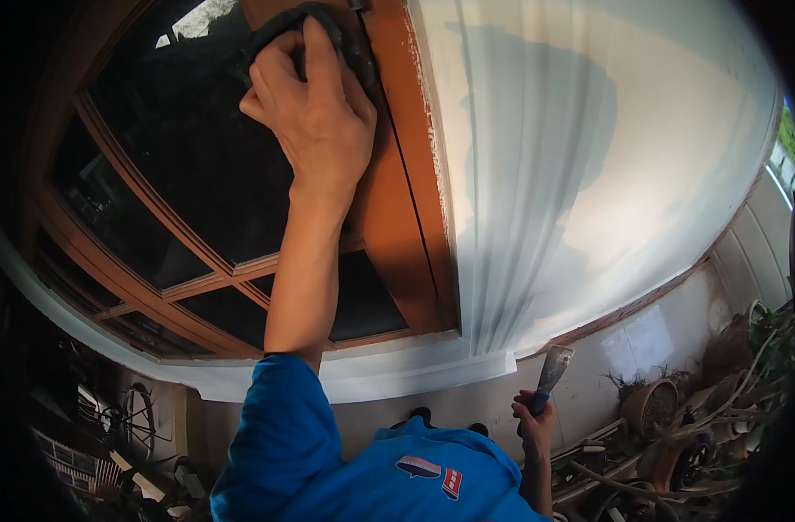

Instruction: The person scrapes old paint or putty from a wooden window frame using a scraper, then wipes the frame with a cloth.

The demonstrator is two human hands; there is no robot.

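Note:
My left hand (323, 122) is raised high and pinches a dark grey cloth (280, 24), pressing it against the orange-brown wooden window frame (397, 200). Part of the cloth lies hidden behind my fingers. Low on the right, my right hand (538, 419) is wrapped round the dark handle of a putty knife (554, 369). Its flat, stained blade points upward, apart from the wall. Dark glass panes (197, 130) fill the window to the left of my raised arm.
A pale wall with moulded trim (519, 174) stands right of the window. Below runs a white sill (397, 378). Potted plants (650, 407) and branches crowd the ground at lower right. A spoked wheel (140, 421) is at lower left.

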